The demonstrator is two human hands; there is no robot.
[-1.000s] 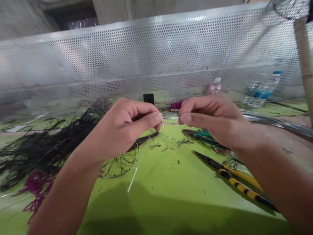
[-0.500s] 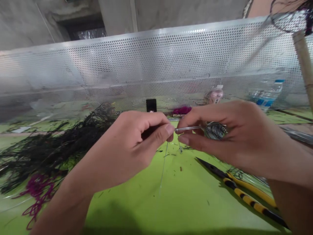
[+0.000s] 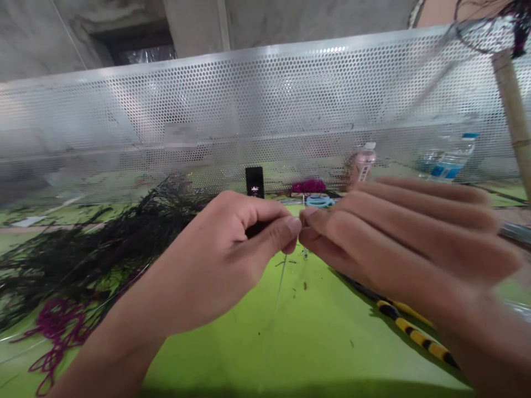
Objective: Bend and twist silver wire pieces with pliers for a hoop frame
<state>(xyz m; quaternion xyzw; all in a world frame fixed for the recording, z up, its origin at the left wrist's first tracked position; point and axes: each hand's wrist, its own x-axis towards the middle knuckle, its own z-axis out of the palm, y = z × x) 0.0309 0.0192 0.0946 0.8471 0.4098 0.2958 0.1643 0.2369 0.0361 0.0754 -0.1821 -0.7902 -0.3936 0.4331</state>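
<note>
My left hand (image 3: 232,254) is closed in a pinch at the middle of the view, with a thin pale wire (image 3: 282,282) hanging from below its fingertips toward the table. Close against it, thumb and index finger of my right hand (image 3: 385,243) pinch at the same spot, the other fingers stretched out and blurred. A short thin strand shows just above and below the right fingertips; what lies between them is mostly hidden. Under my right hand lie pliers with yellow-and-black handles (image 3: 415,334), partly covered.
Black stringy strands (image 3: 103,237) and purple cord (image 3: 58,326) lie on the green table (image 3: 215,354) at left. Behind are a black phone-like device (image 3: 254,181), blue-handled scissors (image 3: 319,202), a purple bundle (image 3: 309,186), a pink bottle (image 3: 365,160), a water bottle (image 3: 450,166) and a perforated metal panel (image 3: 249,99).
My right hand has turned over, its fingers swinging outward, and its pinch has closed in beside my left fingertips. The thin metal rod seen between the hands before is now hidden.
</note>
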